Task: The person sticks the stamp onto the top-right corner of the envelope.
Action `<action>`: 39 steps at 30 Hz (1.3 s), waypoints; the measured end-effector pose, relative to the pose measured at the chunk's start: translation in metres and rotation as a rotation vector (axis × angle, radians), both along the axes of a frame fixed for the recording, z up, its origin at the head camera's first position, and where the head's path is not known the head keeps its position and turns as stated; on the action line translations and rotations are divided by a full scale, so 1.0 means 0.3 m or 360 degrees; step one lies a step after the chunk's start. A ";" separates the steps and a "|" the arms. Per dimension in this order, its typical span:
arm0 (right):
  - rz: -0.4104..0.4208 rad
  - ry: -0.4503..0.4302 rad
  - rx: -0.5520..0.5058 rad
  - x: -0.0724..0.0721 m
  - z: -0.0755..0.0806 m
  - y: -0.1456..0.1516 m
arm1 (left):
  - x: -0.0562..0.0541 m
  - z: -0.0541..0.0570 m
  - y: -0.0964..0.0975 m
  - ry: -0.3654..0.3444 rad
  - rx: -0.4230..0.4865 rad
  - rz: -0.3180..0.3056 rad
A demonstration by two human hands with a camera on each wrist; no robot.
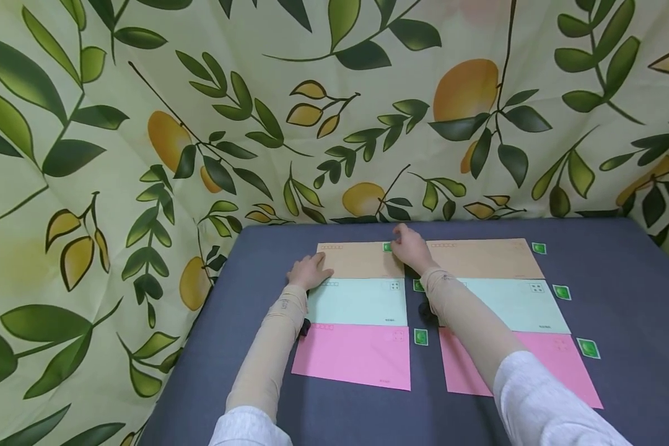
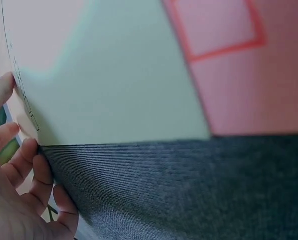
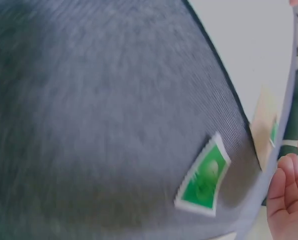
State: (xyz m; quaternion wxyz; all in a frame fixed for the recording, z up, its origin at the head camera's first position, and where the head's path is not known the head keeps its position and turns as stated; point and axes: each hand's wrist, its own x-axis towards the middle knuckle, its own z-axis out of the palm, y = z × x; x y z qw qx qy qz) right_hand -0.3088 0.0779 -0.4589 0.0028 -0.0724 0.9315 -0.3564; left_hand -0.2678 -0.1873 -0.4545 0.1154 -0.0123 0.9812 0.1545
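Note:
A tan envelope [image 1: 357, 263] lies at the back left of the dark table. My left hand [image 1: 308, 271] rests on its left edge, fingers spread; the left wrist view shows the hand [image 2: 29, 190] at the envelopes' border. A green stamp [image 1: 387, 246] lies at the tan envelope's upper right corner, also visible in the right wrist view as a small green stamp [image 3: 274, 133]. Just right of this stamp is my right hand [image 1: 414, 248], its fingers loosely bent with nothing visible in them. Whether a fingertip touches the stamp is hard to tell.
Below lie a pale blue envelope [image 1: 357, 303] and a pink envelope [image 1: 351, 356]. A second column has tan [image 1: 485, 257], blue [image 1: 507, 303] and pink [image 1: 557, 362] envelopes. Loose green stamps [image 1: 420, 337] lie beside the envelopes. A leaf-patterned cloth [image 1: 312, 155] hangs behind the table.

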 end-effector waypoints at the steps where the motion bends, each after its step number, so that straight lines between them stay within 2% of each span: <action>1: -0.0003 0.0012 -0.0024 0.000 0.008 0.009 | -0.003 0.001 0.002 0.0006 -0.0001 -0.0003; 8: -0.0021 0.0070 -0.0133 0.014 0.065 0.104 | -0.007 0.012 0.037 0.0053 0.0008 0.0004; 14: -0.0024 0.0103 -0.0162 0.049 0.108 0.209 | 0.001 0.021 0.096 0.0196 -0.0025 -0.0061; 19: -0.0087 0.0223 -0.0243 0.081 0.107 0.287 | 0.012 0.029 0.161 0.0326 -0.0048 -0.0147; 24: -0.0165 0.0323 -0.0314 0.114 0.097 0.369 | 0.030 0.038 0.257 0.0374 -0.0034 -0.0235; 29: -0.0216 0.0329 -0.0287 0.166 0.112 0.469 | 0.052 0.054 0.359 0.0381 0.0048 -0.0345; 34: -0.0240 0.0351 -0.0204 0.221 0.134 0.583 | 0.064 0.068 0.452 0.0377 0.0126 -0.0398; 39: -0.0332 0.0323 -0.0162 0.250 0.143 0.674 | 0.072 0.077 0.538 0.0326 0.0205 -0.0484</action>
